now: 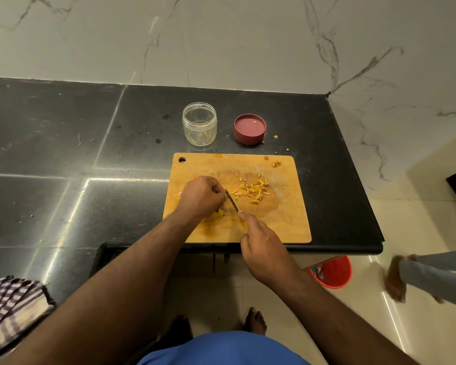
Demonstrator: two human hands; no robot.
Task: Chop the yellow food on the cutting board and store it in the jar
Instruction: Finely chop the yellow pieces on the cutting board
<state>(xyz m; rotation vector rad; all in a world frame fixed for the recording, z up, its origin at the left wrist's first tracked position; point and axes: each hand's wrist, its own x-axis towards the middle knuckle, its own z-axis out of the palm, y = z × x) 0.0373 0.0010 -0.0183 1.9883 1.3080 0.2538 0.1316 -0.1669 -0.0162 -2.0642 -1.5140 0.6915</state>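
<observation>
While my left hand (201,197) curls knuckles-up over the uncut yellow food (218,214) on the board (287,222), pinning it with bent fingers, my right hand (263,248) grips the knife (233,202) by its handle, blade angled toward the left fingertips. Chopped pieces (256,189) lie scattered mid-board. Beyond the board stands the jar (199,123), its lid (249,129) beside it.

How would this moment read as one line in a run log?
step: chopping | left hand: holds food on board | right hand: grips knife | cut bits: on board | jar: open, nearly empty
</observation>
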